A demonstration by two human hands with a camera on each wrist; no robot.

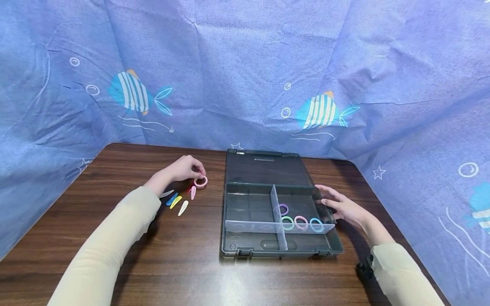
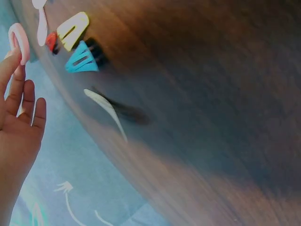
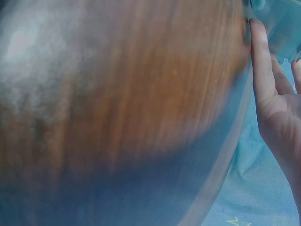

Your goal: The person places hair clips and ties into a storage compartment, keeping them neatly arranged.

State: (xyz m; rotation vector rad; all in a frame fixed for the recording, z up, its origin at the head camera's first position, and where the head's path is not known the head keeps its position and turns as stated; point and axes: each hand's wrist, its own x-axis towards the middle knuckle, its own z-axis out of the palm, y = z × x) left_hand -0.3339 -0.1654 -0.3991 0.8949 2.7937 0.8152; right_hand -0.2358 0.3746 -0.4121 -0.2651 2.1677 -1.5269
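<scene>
My left hand (image 1: 183,169) pinches a pink hair tie (image 1: 206,183) between thumb and fingertips, just over the table's left part. Several snap hair clips lie beneath and beside it: a pink clip (image 1: 193,193), a yellow clip (image 2: 75,29), a blue clip (image 2: 83,60), a red clip (image 2: 51,41) and whitish ones. A dark translucent divided box (image 1: 264,254) stands with its lid (image 1: 268,170) laid back. My right hand (image 1: 346,208) rests against the box's right side, fingers extended. Inside are a purple hair tie (image 1: 287,210) and green, pink and blue ones.
The brown wooden table (image 1: 183,263) carries everything. A blue fish-print cloth (image 1: 237,85) hangs behind and along both sides. Clear dividers (image 1: 249,226) split the box into compartments; the hair ties sit in the back right one.
</scene>
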